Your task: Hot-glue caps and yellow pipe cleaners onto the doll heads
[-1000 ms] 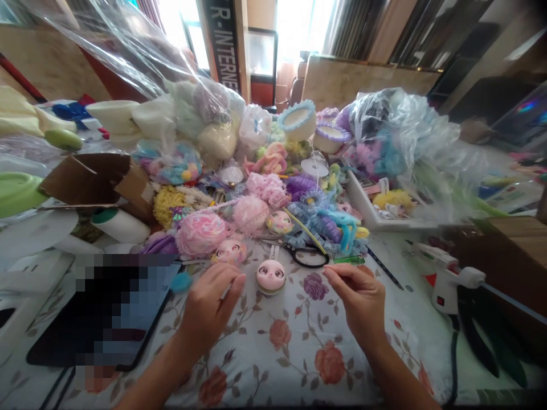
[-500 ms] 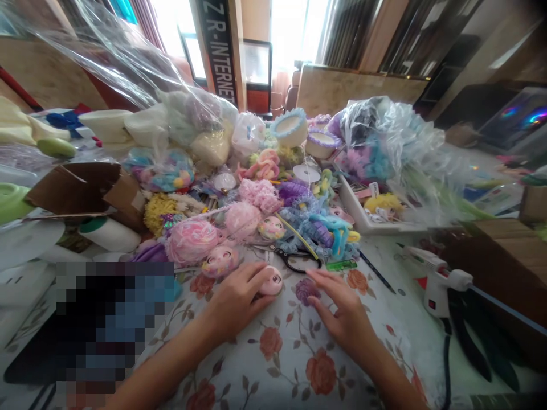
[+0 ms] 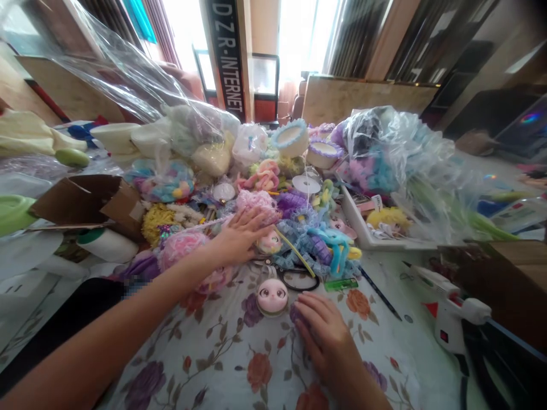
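Note:
My left hand (image 3: 241, 236) reaches into the craft pile, its fingers spread over fluffy pink yarn (image 3: 256, 200) and next to a doll face with coloured decoration (image 3: 269, 242). On the flowered tablecloth in front of me lies a round doll face (image 3: 272, 295) with big eyes, touched by neither hand. My right hand (image 3: 322, 327) rests on the cloth just right of that face, fingers extended and holding nothing. Behind the face are black-handled scissors (image 3: 301, 280), partly under the pile. A ball of pink yarn (image 3: 183, 249) shows beyond my left forearm.
At the right stand a hot glue gun (image 3: 453, 319) and a white tray (image 3: 363, 230). A dark pencil (image 3: 380, 293) and a green tool (image 3: 341, 285) lie beyond my right hand. An open cardboard box (image 3: 85, 199) and a thread cone (image 3: 106, 246) are at the left.
My left hand has let go of the round doll face and moved up over the pink yarn. The face now lies facing up. My right hand has shifted slightly down and left.

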Action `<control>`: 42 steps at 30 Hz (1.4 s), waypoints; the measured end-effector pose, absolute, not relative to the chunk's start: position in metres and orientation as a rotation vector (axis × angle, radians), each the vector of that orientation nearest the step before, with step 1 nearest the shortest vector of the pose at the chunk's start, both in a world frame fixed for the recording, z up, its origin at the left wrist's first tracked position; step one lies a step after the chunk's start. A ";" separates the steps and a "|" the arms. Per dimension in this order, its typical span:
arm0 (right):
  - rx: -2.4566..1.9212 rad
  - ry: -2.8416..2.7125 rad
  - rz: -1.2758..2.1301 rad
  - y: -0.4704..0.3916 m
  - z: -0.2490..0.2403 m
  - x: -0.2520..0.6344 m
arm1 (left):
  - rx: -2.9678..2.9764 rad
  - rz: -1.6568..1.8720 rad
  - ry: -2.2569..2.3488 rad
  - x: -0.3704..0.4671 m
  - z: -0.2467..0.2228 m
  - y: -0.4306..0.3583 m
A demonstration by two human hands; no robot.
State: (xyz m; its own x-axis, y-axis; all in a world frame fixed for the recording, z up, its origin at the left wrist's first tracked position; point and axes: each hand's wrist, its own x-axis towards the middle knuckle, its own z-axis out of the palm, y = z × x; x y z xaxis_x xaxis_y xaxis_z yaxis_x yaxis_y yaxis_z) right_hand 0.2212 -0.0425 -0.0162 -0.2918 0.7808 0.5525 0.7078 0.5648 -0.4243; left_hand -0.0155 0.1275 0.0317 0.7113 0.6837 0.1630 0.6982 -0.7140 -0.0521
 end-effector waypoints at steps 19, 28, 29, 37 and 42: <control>-1.158 -2.101 0.020 -0.043 -0.043 0.227 | -2.976 0.009 -1.547 -0.072 0.058 0.181; -1.188 -2.148 -0.004 -0.040 -0.026 0.228 | -2.911 -0.015 -1.355 -0.053 0.059 0.157; -1.189 -2.146 -0.011 -0.040 -0.025 0.228 | -2.893 -0.126 -1.340 -0.045 0.060 0.157; -1.196 -2.088 -0.023 -0.043 -0.043 0.223 | -2.932 -0.039 -0.878 0.010 0.040 0.195; -1.211 -2.062 0.017 -0.044 -0.052 0.223 | -2.790 0.020 -1.032 0.016 0.039 0.216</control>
